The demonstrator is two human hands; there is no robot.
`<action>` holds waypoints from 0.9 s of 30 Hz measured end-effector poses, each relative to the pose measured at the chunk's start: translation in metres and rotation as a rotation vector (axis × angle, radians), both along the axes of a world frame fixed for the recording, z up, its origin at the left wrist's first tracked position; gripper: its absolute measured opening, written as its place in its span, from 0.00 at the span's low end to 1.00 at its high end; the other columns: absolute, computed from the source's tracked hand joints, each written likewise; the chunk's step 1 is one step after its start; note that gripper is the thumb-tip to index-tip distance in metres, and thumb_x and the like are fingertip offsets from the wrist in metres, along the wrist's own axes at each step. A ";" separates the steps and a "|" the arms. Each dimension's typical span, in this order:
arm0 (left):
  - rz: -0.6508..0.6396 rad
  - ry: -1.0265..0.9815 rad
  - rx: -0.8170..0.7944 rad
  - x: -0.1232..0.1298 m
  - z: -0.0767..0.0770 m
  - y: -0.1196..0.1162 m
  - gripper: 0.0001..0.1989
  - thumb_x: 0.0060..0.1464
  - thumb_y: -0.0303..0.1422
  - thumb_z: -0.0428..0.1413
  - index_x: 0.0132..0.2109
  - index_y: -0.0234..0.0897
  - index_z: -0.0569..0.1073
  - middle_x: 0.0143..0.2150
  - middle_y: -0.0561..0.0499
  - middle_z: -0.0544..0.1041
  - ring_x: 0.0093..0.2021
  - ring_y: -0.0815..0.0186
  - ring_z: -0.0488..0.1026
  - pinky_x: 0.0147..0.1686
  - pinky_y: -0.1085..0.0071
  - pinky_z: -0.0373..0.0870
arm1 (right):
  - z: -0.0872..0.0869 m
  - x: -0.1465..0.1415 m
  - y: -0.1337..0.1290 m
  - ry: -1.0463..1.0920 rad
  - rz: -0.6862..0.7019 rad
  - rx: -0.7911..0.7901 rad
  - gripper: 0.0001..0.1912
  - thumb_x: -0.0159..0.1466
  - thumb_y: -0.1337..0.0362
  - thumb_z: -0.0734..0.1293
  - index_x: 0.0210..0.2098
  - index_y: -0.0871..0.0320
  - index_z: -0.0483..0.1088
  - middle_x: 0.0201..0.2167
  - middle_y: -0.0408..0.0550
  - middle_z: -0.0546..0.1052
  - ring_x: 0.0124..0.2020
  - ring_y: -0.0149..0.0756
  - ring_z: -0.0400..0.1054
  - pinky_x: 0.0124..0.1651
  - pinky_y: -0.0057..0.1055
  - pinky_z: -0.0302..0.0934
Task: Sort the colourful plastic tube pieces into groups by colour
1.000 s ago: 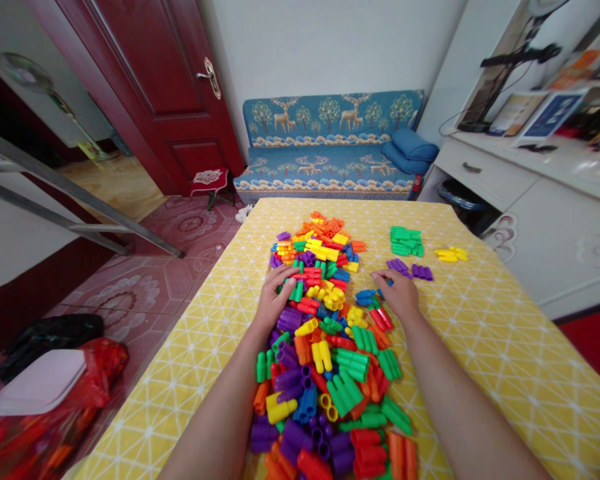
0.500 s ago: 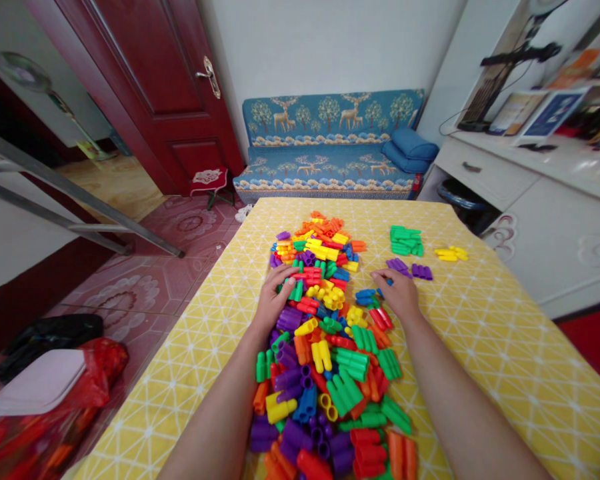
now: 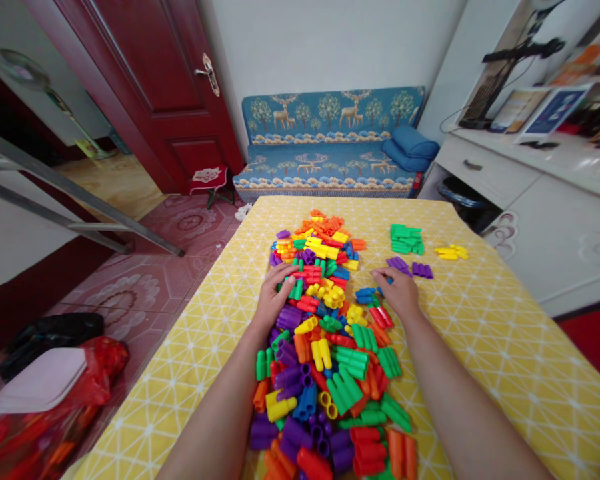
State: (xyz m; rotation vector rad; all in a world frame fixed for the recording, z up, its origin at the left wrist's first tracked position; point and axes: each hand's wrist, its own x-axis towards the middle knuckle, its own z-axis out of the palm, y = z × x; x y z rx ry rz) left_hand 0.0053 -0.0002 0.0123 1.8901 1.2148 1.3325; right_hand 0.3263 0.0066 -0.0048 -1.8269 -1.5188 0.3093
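The fingers of the left hand (image 3: 273,295) and right hand (image 3: 401,293) stay where they were half a second ago; only the view shifts very slightly. The left thumb stands apart from its forefinger, with a green block (image 3: 296,289) lying just beside the thumb tip. The right fingers are curled, and a blue block (image 3: 387,284) shows under them; whether they grip it, one cannot tell. Between the two forearms spreads one long mixed pile (image 3: 323,350), its blocks too jumbled to count. Beyond the right hand lie three one-colour groups: two purple blocks (image 3: 422,270) nearest, then green blocks (image 3: 407,240) and yellow blocks (image 3: 451,253), overlapping. All rest on one yellow table (image 3: 205,347), with one blue sofa (image 3: 325,160) behind.
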 end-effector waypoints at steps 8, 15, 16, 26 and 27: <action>0.002 -0.013 0.001 0.001 0.002 -0.001 0.17 0.62 0.42 0.52 0.51 0.41 0.78 0.54 0.46 0.76 0.59 0.58 0.68 0.63 0.55 0.59 | 0.000 0.000 0.000 -0.005 0.002 0.005 0.17 0.61 0.51 0.62 0.38 0.53 0.79 0.40 0.47 0.82 0.42 0.44 0.75 0.42 0.37 0.64; 0.005 -0.021 -0.002 0.000 0.000 0.000 0.17 0.62 0.42 0.51 0.51 0.42 0.77 0.55 0.46 0.75 0.60 0.58 0.68 0.63 0.55 0.59 | 0.002 -0.002 -0.001 -0.012 0.007 0.027 0.17 0.61 0.52 0.62 0.37 0.53 0.79 0.39 0.48 0.82 0.41 0.44 0.75 0.40 0.36 0.64; 0.006 -0.021 -0.003 0.000 -0.001 0.000 0.17 0.62 0.42 0.51 0.51 0.42 0.77 0.55 0.46 0.75 0.60 0.58 0.68 0.63 0.55 0.59 | 0.002 -0.002 -0.001 -0.013 0.007 0.029 0.17 0.61 0.52 0.62 0.37 0.53 0.78 0.39 0.48 0.82 0.41 0.44 0.75 0.40 0.36 0.64; 0.007 -0.024 -0.014 0.001 0.001 -0.001 0.17 0.62 0.42 0.51 0.51 0.42 0.77 0.55 0.46 0.75 0.60 0.58 0.67 0.64 0.55 0.59 | 0.004 -0.005 -0.002 -0.018 0.026 0.039 0.18 0.62 0.52 0.61 0.35 0.54 0.78 0.38 0.47 0.81 0.39 0.42 0.74 0.39 0.34 0.63; 0.010 -0.024 -0.018 0.001 0.001 -0.001 0.17 0.62 0.42 0.51 0.51 0.42 0.77 0.56 0.46 0.75 0.60 0.58 0.67 0.64 0.55 0.59 | 0.004 -0.005 -0.002 -0.018 0.025 0.042 0.18 0.62 0.52 0.61 0.35 0.54 0.78 0.37 0.47 0.81 0.38 0.42 0.74 0.39 0.34 0.63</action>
